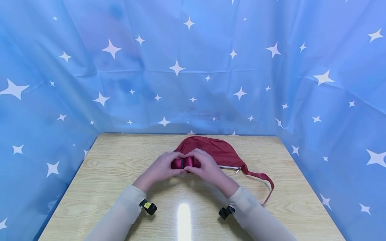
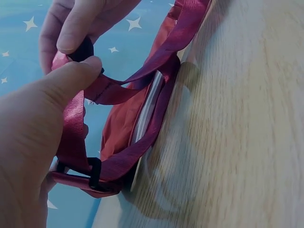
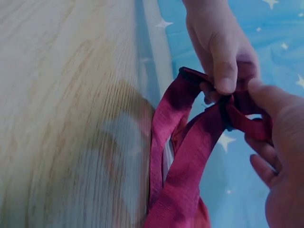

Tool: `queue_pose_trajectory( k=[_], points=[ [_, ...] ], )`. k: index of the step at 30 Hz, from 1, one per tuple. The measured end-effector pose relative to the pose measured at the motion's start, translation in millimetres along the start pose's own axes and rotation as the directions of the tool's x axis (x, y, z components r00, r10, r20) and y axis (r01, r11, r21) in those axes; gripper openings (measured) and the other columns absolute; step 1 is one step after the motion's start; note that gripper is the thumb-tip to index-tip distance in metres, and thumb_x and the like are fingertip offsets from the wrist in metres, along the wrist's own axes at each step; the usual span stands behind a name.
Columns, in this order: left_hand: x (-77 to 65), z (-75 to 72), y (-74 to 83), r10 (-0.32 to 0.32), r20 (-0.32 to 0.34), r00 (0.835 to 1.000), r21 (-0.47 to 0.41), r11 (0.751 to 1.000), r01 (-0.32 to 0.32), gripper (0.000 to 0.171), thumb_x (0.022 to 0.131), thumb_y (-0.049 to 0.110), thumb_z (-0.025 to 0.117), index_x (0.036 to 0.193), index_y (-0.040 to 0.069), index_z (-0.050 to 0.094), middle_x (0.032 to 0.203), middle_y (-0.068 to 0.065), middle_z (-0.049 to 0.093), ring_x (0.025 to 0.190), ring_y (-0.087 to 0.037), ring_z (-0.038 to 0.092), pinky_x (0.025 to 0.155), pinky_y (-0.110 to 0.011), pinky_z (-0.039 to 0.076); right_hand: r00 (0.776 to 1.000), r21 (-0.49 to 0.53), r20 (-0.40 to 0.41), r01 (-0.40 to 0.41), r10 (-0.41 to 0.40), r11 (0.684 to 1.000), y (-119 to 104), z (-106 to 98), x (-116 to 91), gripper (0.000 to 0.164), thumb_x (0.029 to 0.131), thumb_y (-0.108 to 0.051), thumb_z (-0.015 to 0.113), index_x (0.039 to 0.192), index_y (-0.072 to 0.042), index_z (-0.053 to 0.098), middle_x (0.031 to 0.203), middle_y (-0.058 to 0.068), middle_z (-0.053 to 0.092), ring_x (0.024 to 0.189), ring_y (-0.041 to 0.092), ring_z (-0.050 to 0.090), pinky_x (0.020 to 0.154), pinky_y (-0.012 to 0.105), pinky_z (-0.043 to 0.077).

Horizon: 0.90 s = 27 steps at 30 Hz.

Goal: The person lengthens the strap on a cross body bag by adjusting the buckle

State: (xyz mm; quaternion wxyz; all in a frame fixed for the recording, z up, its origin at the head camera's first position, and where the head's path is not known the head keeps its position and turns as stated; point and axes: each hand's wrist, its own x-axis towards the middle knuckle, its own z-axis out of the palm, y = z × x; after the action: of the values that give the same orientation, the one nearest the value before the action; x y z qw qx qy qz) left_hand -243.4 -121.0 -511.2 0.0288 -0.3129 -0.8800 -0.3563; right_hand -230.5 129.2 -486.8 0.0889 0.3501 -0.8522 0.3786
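A red bag (image 1: 211,149) with a silver zipper (image 1: 229,167) lies flat on the table, its curved side away from me. Just before it, my left hand (image 1: 164,167) and right hand (image 1: 208,167) meet over its red strap (image 1: 188,162). In the left wrist view, my left thumb presses the strap, while the right hand (image 2: 78,23) pinches it at a black buckle (image 2: 83,50). A second black piece, a strap slider (image 2: 95,173), hangs on the strap below the left thumb. The right wrist view shows the strap looped through the buckle (image 3: 225,114) between both hands.
The strap's other stretch (image 1: 266,179) curls off the bag's right end onto the wooden table (image 1: 120,160). A zipper pull (image 1: 237,170) sits near that end. Blue curtains with white stars (image 1: 193,67) surround the table. Each wrist wears a small black camera (image 1: 149,207).
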Motion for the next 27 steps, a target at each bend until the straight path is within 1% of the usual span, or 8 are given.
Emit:
queue_pose_trajectory(
  k=[4, 8, 12, 15, 19, 22, 24, 27],
  points=[
    [-1.3, 1.7, -1.1, -0.021, -0.005, 1.0, 0.004, 1.0, 0.021, 0.052, 0.094, 0.035, 0.092, 0.139, 0.02, 0.071, 0.127, 0.002, 0.075, 0.11, -0.018, 0.067, 0.096, -0.043, 0.056, 0.998, 0.112, -0.02, -0.05, 0.053, 0.992, -2, -1, -1, 0.038, 0.096, -0.019, 0.09, 0.13, -0.013, 0.074, 0.125, -0.005, 0.072, 0.113, 0.018, 0.069, 0.09, 0.04, 0.062],
    [-2.3, 2.2, -2.9, -0.035, 0.003, 0.999, -0.015, 0.999, 0.035, 0.051, 0.095, 0.033, 0.091, 0.14, 0.021, 0.07, 0.129, 0.001, 0.074, 0.113, -0.018, 0.068, 0.098, -0.044, 0.057, 0.99, 0.291, -0.029, -0.124, 0.138, 0.949, -4, -2, -3, 0.037, 0.097, -0.012, 0.088, 0.131, -0.009, 0.073, 0.126, 0.004, 0.073, 0.109, 0.031, 0.075, 0.088, 0.05, 0.064],
    [-3.2, 0.6, -2.3, -0.042, 0.007, 0.999, -0.035, 0.998, 0.043, 0.052, 0.096, 0.033, 0.09, 0.142, 0.021, 0.07, 0.13, -0.001, 0.075, 0.111, -0.019, 0.068, 0.097, -0.045, 0.057, 0.983, 0.354, -0.017, -0.167, 0.185, 0.92, -3, -3, -5, 0.038, 0.098, -0.01, 0.087, 0.132, -0.007, 0.071, 0.127, 0.009, 0.074, 0.111, 0.035, 0.075, 0.093, 0.057, 0.062],
    [-3.2, -0.5, -1.9, -0.035, 0.003, 0.999, -0.038, 0.999, 0.035, 0.051, 0.096, 0.035, 0.09, 0.142, 0.022, 0.071, 0.132, 0.0, 0.075, 0.114, -0.019, 0.068, 0.098, -0.045, 0.056, 0.982, 0.282, 0.005, -0.182, 0.189, 0.942, -3, -5, -3, 0.042, 0.098, -0.015, 0.088, 0.134, -0.007, 0.07, 0.127, 0.004, 0.074, 0.112, 0.027, 0.072, 0.096, 0.055, 0.06],
    [-2.6, -0.9, -2.6, -0.018, -0.011, 1.0, -0.026, 0.999, 0.018, 0.05, 0.094, 0.037, 0.091, 0.139, 0.025, 0.073, 0.131, 0.006, 0.074, 0.117, -0.017, 0.068, 0.1, -0.045, 0.056, 0.989, 0.045, 0.05, -0.141, 0.139, 0.989, -5, -5, 2, 0.044, 0.095, -0.028, 0.092, 0.133, -0.014, 0.074, 0.122, -0.006, 0.073, 0.107, 0.016, 0.065, 0.094, 0.044, 0.056],
    [-2.4, -0.6, -3.6, -0.016, -0.013, 1.0, -0.014, 1.0, 0.016, 0.051, 0.093, 0.038, 0.092, 0.139, 0.026, 0.073, 0.13, 0.008, 0.075, 0.116, -0.016, 0.069, 0.099, -0.044, 0.056, 0.994, -0.091, 0.061, -0.084, 0.09, 0.992, -6, -5, 6, 0.041, 0.093, -0.031, 0.093, 0.128, -0.017, 0.078, 0.114, -0.007, 0.073, 0.099, 0.015, 0.062, 0.091, 0.042, 0.052],
    [-2.4, -0.3, -4.2, -0.02, -0.008, 1.0, -0.013, 1.0, 0.02, 0.051, 0.093, 0.039, 0.092, 0.139, 0.027, 0.073, 0.129, 0.008, 0.075, 0.114, -0.015, 0.068, 0.098, -0.043, 0.056, 0.996, -0.126, 0.053, -0.062, 0.069, 0.99, -6, -4, 6, 0.039, 0.093, -0.029, 0.094, 0.127, -0.016, 0.079, 0.112, -0.006, 0.074, 0.096, 0.014, 0.063, 0.09, 0.042, 0.052],
    [-2.6, -0.1, -4.3, -0.035, 0.004, 0.999, -0.028, 0.999, 0.036, 0.05, 0.094, 0.039, 0.091, 0.139, 0.027, 0.072, 0.128, 0.008, 0.075, 0.109, -0.015, 0.067, 0.094, -0.041, 0.056, 0.998, -0.101, 0.027, -0.049, 0.052, 0.994, -6, -4, 5, 0.039, 0.092, -0.025, 0.094, 0.126, -0.016, 0.08, 0.113, -0.005, 0.076, 0.096, 0.015, 0.064, 0.088, 0.042, 0.052]
  ],
)
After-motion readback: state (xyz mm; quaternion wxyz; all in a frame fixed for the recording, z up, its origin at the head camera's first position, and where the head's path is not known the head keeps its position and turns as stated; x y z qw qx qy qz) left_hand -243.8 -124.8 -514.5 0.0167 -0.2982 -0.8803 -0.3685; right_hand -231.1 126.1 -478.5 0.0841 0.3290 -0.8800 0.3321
